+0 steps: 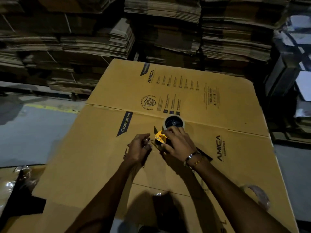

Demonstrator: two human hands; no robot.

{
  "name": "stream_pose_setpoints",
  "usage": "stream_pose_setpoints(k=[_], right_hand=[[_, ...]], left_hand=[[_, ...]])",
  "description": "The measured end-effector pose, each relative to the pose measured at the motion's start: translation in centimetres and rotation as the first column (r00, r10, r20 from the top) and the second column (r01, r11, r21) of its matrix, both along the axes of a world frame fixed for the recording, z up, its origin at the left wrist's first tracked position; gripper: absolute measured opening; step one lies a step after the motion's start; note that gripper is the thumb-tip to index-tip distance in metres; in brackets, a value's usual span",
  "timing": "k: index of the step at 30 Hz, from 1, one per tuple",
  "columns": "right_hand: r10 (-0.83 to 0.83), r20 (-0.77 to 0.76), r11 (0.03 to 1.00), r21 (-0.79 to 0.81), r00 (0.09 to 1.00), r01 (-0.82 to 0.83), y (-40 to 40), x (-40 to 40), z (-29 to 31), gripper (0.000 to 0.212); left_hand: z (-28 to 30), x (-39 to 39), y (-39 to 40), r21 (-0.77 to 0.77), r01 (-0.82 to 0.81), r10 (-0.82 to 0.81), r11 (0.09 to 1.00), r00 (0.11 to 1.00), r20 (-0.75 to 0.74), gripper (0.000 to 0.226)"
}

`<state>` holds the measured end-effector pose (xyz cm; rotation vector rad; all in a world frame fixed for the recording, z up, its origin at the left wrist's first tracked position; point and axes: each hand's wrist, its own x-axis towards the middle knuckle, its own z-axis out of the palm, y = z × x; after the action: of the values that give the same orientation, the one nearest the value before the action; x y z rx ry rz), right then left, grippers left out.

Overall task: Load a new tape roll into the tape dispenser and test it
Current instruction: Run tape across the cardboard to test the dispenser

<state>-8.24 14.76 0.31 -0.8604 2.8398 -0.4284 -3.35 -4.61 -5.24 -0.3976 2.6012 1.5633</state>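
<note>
A tape dispenser [161,138] with a yellow and black body lies on a flattened cardboard box [193,98]. A tape roll [173,122] sits on its far end, the dark hub facing up. My right hand [178,142] grips the dispenser from the right, fingers over the yellow part. My left hand [140,147] is just left of the dispenser's front end, fingers curled and pinched near the dispenser's front; what they hold is too small to tell.
Tall stacks of flattened cartons [159,29] fill the background. Grey floor with a yellow line [50,108] lies to the left. A used tape core or clear roll [259,195] rests on the box at the right. Crumpled plastic [20,179] lies at the lower left.
</note>
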Motion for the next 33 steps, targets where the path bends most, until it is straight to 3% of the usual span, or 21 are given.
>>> stream_pose_setpoints(k=[4, 10, 15, 21, 24, 29, 33], right_hand=[[0.031, 0.072, 0.992, 0.120, 0.997, -0.040, -2.0, -0.6, -0.8, 0.063], [0.031, 0.073, 0.983, 0.177, 0.997, -0.044, -2.5, -0.7, -1.2, 0.064], [0.027, 0.055, 0.975, 0.221, 0.998, -0.039, -3.0, -1.0, -0.9, 0.060], [0.122, -0.098, 0.980, 0.167, 0.988, -0.104, -5.0, -0.9, -0.5, 0.029], [0.151, -0.122, 0.968, 0.221, 0.981, -0.122, -6.3, -1.1, -0.7, 0.016], [0.159, -0.088, 0.944, 0.306, 0.983, -0.125, -7.1, -1.6, -0.9, 0.018], [0.210, -0.059, 0.929, 0.323, 0.976, -0.180, -6.8, -1.5, -0.8, 0.027]], left_hand=[[-0.2, -1.4, -0.5, -0.127, 0.186, -0.199, 0.974, 0.975, -0.096, 0.043], [-0.8, -2.4, -1.3, -0.185, 0.288, -0.307, 0.940, 0.948, -0.087, 0.002], [-0.7, -2.8, -2.8, -0.185, 0.325, -0.343, 0.927, 0.936, -0.074, 0.016], [-0.7, -2.9, -3.6, -0.260, 0.319, -0.352, 0.911, 0.931, -0.092, 0.017], [-0.9, -2.9, -3.5, -0.297, 0.305, -0.351, 0.905, 0.929, -0.113, 0.019], [-1.2, -2.8, -3.5, -0.338, 0.311, -0.380, 0.888, 0.911, -0.161, 0.018], [-1.3, -2.6, -4.3, -0.307, 0.412, -0.472, 0.858, 0.868, -0.156, 0.020]])
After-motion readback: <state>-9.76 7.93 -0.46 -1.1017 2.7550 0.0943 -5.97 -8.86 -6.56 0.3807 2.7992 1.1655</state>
